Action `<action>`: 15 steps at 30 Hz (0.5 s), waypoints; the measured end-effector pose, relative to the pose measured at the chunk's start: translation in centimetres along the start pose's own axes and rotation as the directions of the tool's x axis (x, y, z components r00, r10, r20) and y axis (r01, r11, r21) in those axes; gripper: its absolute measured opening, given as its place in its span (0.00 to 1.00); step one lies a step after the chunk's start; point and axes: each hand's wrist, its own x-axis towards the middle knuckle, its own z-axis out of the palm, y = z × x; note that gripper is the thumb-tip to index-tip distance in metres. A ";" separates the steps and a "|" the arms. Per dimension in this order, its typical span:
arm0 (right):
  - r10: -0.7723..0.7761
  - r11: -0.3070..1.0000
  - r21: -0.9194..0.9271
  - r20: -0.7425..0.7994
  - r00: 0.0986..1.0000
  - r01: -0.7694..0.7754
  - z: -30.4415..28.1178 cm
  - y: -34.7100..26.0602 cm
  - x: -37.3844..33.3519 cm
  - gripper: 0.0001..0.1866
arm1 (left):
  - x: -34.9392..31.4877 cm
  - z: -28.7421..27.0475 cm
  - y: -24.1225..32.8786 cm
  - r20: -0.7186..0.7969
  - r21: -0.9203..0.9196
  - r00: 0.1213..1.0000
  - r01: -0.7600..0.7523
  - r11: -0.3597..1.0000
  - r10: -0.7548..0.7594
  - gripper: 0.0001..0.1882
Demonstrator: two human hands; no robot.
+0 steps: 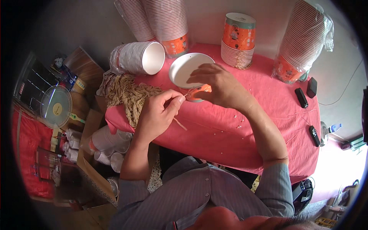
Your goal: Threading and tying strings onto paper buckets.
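Beside the white lid [188, 69] on the red surface [268, 126], we are pinching thin limp string [179, 123] in our closed left hand [159, 111] while our right hand [218, 86] is clasping the light, crushable orange paper cup [198, 93] by its rim.

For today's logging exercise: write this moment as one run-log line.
left hand: pinches tan string | right hand: holds orange cup | on: pink tablecloth
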 end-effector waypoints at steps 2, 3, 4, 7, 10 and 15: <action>-0.029 0.997 0.069 -0.030 0.999 0.031 0.3 -0.9 0.3 0.18 | 0.6 0.3 0.5 -0.013 -0.009 1.000 -0.013 1.000 0.013 0.08; -0.011 0.983 0.184 -0.030 1.000 0.016 0.7 -1.0 0.3 0.15 | 0.9 0.4 0.7 -0.026 -0.020 0.999 -0.027 0.999 0.026 0.08; 0.007 0.955 0.296 -0.027 1.000 0.002 1.0 -1.1 0.3 0.13 | 1.2 0.2 1.3 -0.023 0.007 0.999 -0.027 1.000 0.027 0.09; 0.047 0.949 0.314 -0.096 0.994 -0.014 1.6 -0.7 0.2 0.11 | 1.7 0.3 2.4 -0.062 0.052 0.996 -0.058 0.997 0.061 0.08; 0.129 0.931 0.352 -0.080 0.988 -0.094 1.9 0.1 0.2 0.11 | 2.2 0.2 2.5 -0.055 -0.042 0.995 -0.080 0.996 0.078 0.09; 0.157 0.949 0.278 -0.010 0.988 -0.148 3.4 1.1 -0.2 0.10 | 2.5 -1.2 2.9 -0.122 -0.232 0.989 -0.108 0.967 0.081 0.11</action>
